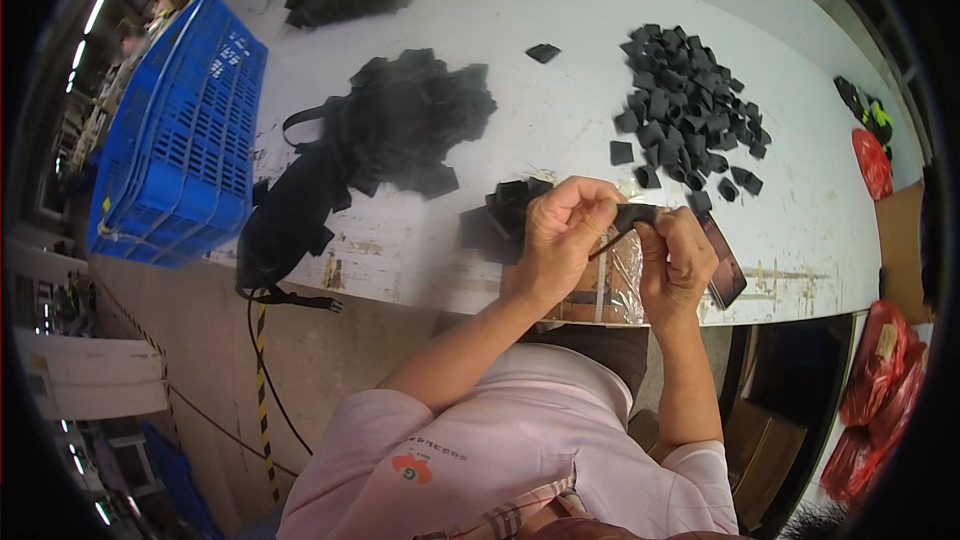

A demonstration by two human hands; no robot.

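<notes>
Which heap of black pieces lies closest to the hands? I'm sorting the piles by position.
The small stack touching the left hand, unlike the large heap and the scattered squares farther up the table.

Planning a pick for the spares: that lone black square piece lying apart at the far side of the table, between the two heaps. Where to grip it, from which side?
Take the lone black square piece across two opposite edges, coming straight down from above. It seems to lie flat on the white table, with bare surface all round, so fingers probably fit either side. Thickness can't be judged here.
</notes>
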